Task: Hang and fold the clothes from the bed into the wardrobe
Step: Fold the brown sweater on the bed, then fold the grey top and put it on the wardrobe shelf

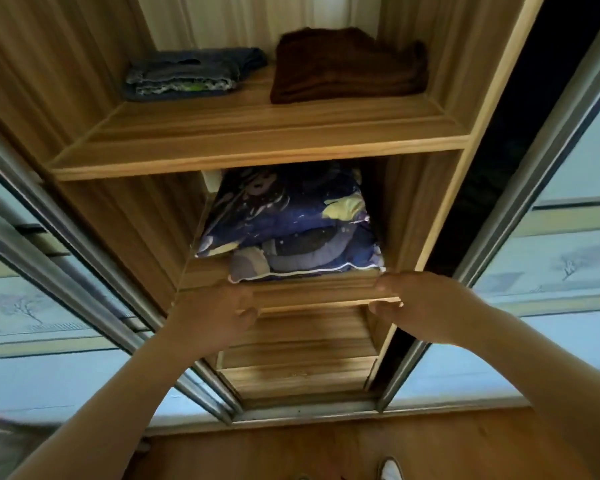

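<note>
While both your hands sit curled at the shelf lip (312, 296), left hand (219, 306) and right hand (416, 301) at the near corners of the blue patterned bundle (291, 230), blur hides whether either pinches cloth. Bundle lies just beyond your fingertips, its front hem close to the lip; pull back with fabric snagged and it likely slides off. Above your hands: folded jeans (187, 76), brown garment (347, 65) on the upper shelf (257, 143), capping lift room. Sliding door frames (537, 164) flank both wrists.
</note>
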